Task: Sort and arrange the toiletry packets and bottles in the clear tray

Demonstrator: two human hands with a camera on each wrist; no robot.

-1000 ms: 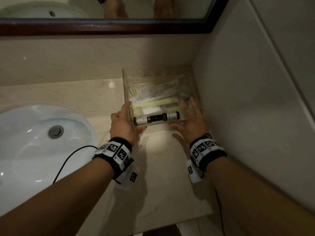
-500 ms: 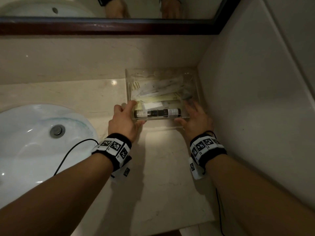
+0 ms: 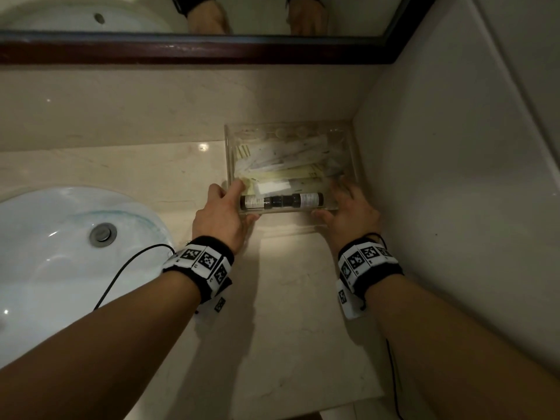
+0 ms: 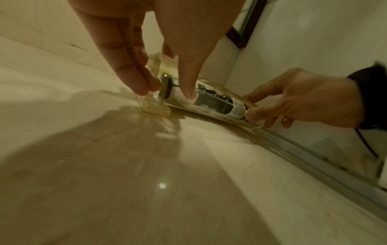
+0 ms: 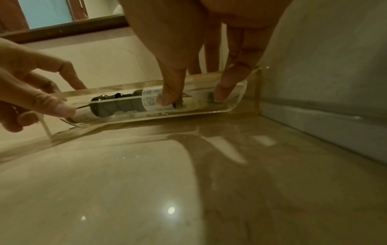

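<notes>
The clear tray (image 3: pixel 229 153) sits in the back right corner of the counter. White and pale yellow packets (image 3: pixel 281 165) lie flat in it. Two small dark bottles (image 3: pixel 281 201) lie end to end along its front wall, caps meeting. My left hand (image 3: pixel 242 201) grips the near left corner, thumb on the front wall and index finger over the rim. My right hand (image 3: pixel 330 201) grips the near right corner the same way. The left wrist view shows the left hand (image 4: pixel 165 92) at a bottle (image 4: pixel 217 102). In the right wrist view the right hand (image 5: pixel 194 97) touches the tray wall (image 5: pixel 236 102).
A white sink (image 3: pixel 60 253) lies to the left, with a black cable (image 3: pixel 130 265) at its rim. The dark mirror frame (image 3: pixel 194 51) runs above the backsplash. The side wall (image 3: pixel 454 177) stands right beside the tray. Bare marble counter (image 3: pixel 288 298) lies between my forearms.
The tray has slid away from me into the corner, up to the back wall. Both hands went with it and kept their hold on its near corners.
</notes>
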